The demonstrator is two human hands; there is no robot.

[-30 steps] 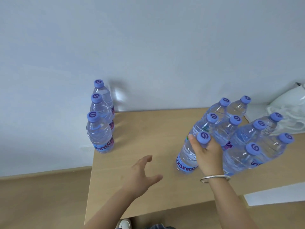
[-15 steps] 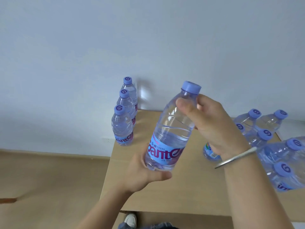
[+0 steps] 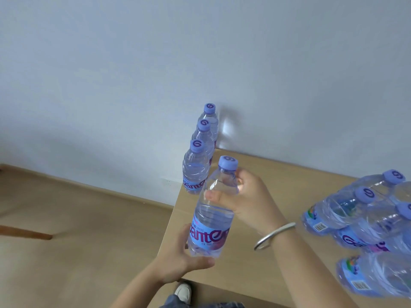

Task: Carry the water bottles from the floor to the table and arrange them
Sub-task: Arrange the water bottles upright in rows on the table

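Overhead, a light wooden table (image 3: 278,187) is set against a pale wall (image 3: 200,52), above tan flooring (image 3: 77,218). Over its left edge a clear, blue-capped bottle (image 3: 211,210) is gripped by the right hand (image 3: 249,201) at the shoulder and the left hand (image 3: 184,261) at the base

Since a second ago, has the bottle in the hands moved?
Yes. The held bottle has left the cluster of bottles at the right and crossed the table toward the row of three bottles.

A single wide-angle view from the person's head looks forward and down, tilted so the wall fills the upper half. It sits close over the near-left corner of the surface (image 3: 278,185), with the floor (image 3: 77,230) to the left and bent edges at the frame's right.
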